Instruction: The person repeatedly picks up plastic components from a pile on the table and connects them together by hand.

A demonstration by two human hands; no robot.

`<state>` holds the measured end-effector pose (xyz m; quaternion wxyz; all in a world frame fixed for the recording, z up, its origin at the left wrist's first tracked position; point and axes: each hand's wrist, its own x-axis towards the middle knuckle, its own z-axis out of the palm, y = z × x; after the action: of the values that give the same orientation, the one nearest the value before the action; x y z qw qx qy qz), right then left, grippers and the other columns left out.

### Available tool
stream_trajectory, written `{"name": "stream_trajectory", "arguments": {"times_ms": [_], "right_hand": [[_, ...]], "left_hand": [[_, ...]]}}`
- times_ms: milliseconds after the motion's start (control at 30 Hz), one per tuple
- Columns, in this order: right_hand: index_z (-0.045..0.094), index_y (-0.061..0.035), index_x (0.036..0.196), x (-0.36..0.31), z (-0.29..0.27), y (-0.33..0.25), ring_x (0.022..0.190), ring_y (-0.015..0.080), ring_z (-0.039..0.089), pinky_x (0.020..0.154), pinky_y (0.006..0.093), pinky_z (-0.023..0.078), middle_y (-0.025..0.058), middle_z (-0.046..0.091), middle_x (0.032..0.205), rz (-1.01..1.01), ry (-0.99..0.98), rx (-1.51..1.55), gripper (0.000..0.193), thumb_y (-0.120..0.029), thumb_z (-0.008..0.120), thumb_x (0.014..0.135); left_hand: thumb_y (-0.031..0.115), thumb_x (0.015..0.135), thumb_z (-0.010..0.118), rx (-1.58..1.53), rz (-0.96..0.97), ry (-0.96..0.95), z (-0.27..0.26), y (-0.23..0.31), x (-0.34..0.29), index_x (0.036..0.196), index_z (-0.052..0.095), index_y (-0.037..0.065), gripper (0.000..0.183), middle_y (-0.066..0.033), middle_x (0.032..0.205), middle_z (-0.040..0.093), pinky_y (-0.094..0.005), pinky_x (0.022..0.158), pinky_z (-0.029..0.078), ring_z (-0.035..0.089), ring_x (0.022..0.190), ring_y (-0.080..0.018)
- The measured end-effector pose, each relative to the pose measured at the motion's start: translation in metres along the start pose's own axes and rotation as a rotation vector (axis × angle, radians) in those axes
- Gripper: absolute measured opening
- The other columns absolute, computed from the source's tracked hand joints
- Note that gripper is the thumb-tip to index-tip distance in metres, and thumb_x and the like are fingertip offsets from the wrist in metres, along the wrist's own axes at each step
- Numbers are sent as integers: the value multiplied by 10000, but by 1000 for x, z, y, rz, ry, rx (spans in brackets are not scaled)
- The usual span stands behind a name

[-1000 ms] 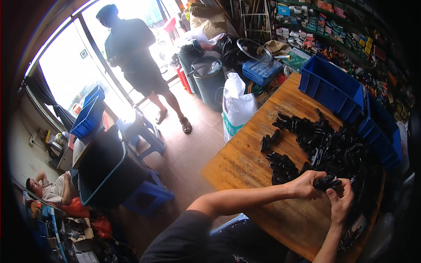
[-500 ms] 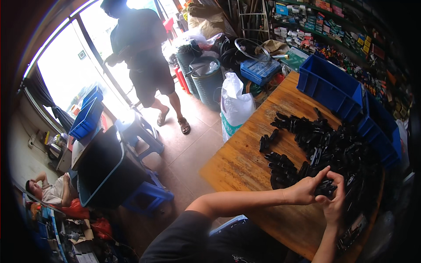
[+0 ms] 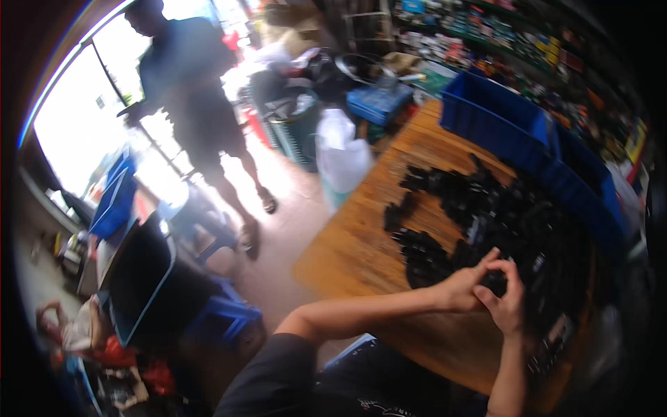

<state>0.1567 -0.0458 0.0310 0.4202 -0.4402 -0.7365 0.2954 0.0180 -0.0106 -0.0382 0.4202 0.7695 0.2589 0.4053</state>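
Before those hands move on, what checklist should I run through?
1. Left hand and right hand close together: ok.
2. Black piece secure between them: cannot tell; too dark and blurred.
3. Black pieces on the wooden table, near the hands: ok.
4. Blue bins beyond the pile, upright: ok.
5. Standing person away from the table: ok.
6. Sharp view: not ok, blurred.

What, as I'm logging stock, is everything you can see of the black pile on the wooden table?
The black pile is a loose heap of many small pieces, plastic-looking, with a few glints; blur hides their shapes. It spreads over the right part of the wooden table, its left edge ragged around a patch of bare wood. Blue bins stand beyond it. The left hand and right hand overlap its near side; contact is unclear.
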Motion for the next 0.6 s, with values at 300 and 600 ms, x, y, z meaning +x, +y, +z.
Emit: {"name": "stream_trajectory", "arguments": {"times_ms": [300,600], "right_hand": [[524,-100,943,40,-26,38,744,54,525,456,199,411,-5,558,854,452,341,719,289,-266,681,767],[508,-1,1049,167,-212,48,666,133,607,570,281,546,41,559,792,124,826,407,403,-282,676,813]], "left_hand": [[97,800,667,-320,-247,4,-46,39,11,1447,116,125,851,-156,1370,340,-304,840,460,535,1031,-194],[248,791,652,397,-241,604,-144,-11,21,1144,547,44,421,-142,1061,573,-374,791,460,576,914,-287]]}}
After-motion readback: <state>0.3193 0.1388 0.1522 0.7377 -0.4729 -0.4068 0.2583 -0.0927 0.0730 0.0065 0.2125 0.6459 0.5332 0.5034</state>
